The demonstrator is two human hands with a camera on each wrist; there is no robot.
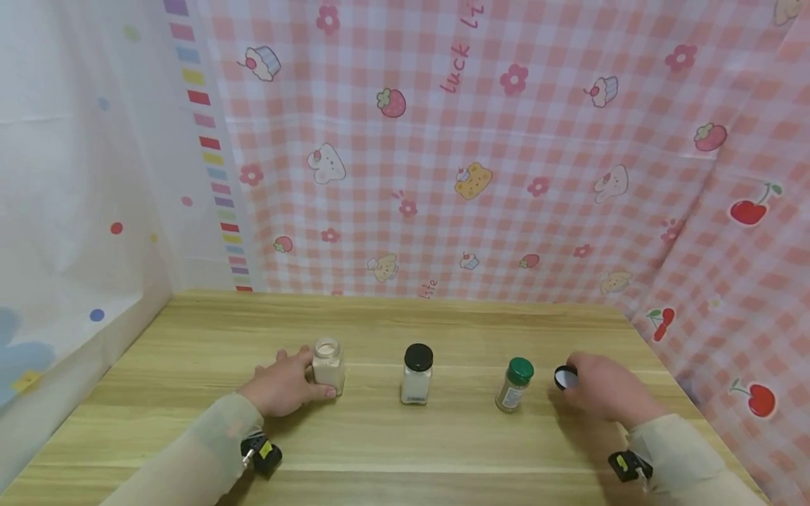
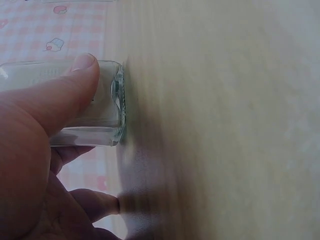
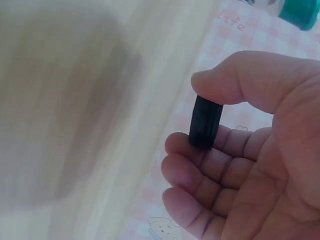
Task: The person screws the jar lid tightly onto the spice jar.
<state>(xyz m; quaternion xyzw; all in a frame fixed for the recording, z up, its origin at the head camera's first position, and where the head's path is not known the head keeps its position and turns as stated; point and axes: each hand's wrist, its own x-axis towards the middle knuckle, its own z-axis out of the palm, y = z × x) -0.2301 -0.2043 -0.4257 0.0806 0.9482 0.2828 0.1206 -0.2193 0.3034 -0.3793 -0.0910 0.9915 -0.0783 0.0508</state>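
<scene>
At the left of the table, my left hand (image 1: pixel 283 383) grips a square glass jar (image 1: pixel 328 372) with pale contents and no lid on its mouth. The left wrist view has the thumb across the side of the jar (image 2: pixel 107 120), whose base is right at the tabletop. My right hand (image 1: pixel 604 386) pinches a black lid (image 1: pixel 566 378) with a white inside, held tilted on edge over the right part of the table. Seen from the right wrist, the lid (image 3: pixel 206 122) sits between thumb and curled fingers.
A black-capped jar of white contents (image 1: pixel 416 376) stands mid-table, upright. Right of it is a smaller green-capped spice jar (image 1: pixel 514 385), nearest the right hand. The wooden table (image 1: pixel 380 450) backs onto a pink checked cloth (image 1: pixel 430 140), with more cloth at both sides.
</scene>
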